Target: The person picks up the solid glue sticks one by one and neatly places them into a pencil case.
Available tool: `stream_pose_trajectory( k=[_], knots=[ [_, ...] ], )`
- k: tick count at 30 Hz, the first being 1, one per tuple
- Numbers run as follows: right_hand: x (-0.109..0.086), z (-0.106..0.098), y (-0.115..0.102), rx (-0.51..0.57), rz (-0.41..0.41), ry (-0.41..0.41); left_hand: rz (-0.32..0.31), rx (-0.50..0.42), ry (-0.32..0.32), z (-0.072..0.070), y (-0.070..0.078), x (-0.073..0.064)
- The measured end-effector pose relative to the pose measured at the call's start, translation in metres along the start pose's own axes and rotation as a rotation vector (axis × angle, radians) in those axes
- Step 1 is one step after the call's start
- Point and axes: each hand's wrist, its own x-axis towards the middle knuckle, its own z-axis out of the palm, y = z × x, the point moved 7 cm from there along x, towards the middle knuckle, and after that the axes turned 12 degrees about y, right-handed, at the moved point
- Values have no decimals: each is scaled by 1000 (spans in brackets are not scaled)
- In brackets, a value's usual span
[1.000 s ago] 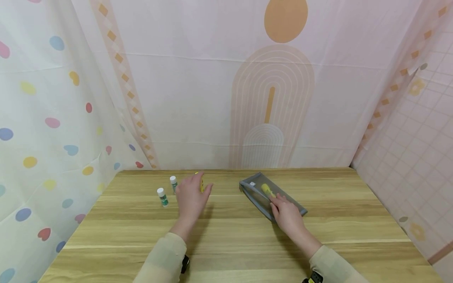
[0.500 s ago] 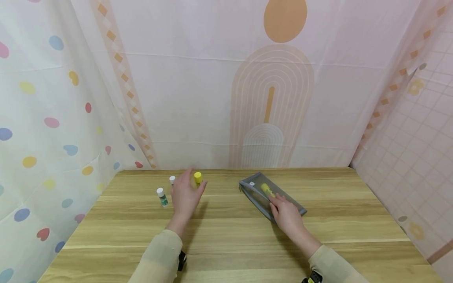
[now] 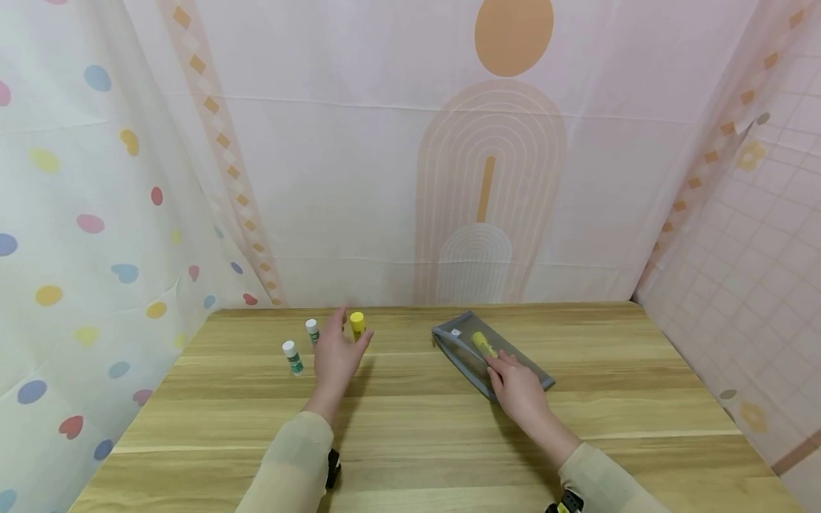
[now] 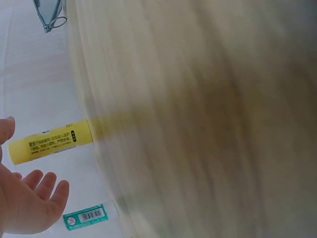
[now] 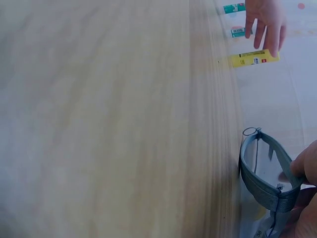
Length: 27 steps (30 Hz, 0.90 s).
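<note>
In the head view, a yellow glue stick stands upright near the table's back edge. My left hand is just left of it, thumb and fingers spread and apart from it. The left wrist view shows the fingers relaxed beside the yellow tube. Two green glue sticks with white caps stand further left, one nearer and one behind. My right hand pinches the opening edge of a grey mesh zip pouch lying on the table. Another yellow glue stick shows through its mesh.
The wooden table ends at a patterned curtain at the back. Dotted cloth hangs on the left and a checked one on the right. A zipper pull ring sticks out at the pouch's far end.
My left hand has moved left, uncovering the yellow glue stick, which stays standing. The right hand keeps its grip on the pouch. The head view has shifted slightly.
</note>
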Motion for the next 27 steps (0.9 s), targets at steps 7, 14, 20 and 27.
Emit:
stream_pose_trajectory(
  k=[7,14,20,27],
  knots=[
    [0,0,1,-1,3,4,-100,-86,-21,8,-8,1],
    [-1,0,0,-3,4,-1,-146,-142,-5,10,-10,1],
    [-1,0,0,-6,0,-1,-141,-138,22,11,-13,0],
    [0,1,1,-7,8,0,-140,-121,21,13,-11,1]
  ],
)
